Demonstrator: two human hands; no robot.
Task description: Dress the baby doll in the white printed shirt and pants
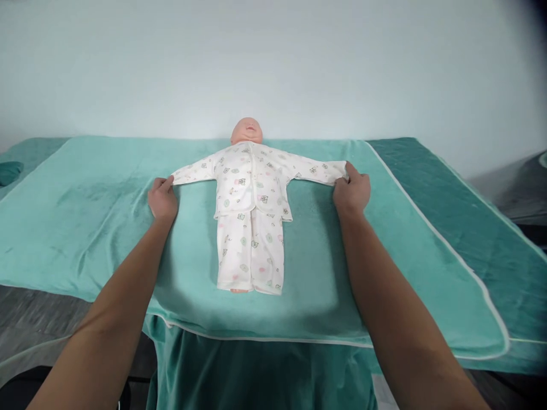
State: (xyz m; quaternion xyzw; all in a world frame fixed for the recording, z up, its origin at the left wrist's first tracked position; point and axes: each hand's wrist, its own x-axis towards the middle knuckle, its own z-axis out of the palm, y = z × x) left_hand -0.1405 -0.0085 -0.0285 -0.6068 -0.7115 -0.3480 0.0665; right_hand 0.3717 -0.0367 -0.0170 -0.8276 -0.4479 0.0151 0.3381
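Observation:
A baby doll (247, 130) lies on its back in the middle of a light green towel (106, 228), head toward the wall. It wears a white patterned top (250, 176) and matching trousers (250, 250), with both sleeves stretched out sideways. My left hand (162, 199) pinches the cuff of the sleeve on the left. My right hand (351, 191) is closed on the cuff of the sleeve on the right. A bit of one doll foot shows below the left trouser leg.
The towel has a white piped edge (431, 233) and hangs over the near edge of the table. Under it lies a darker green cover (470, 205). A pale wall stands right behind the doll's head. Grey floor shows at lower left.

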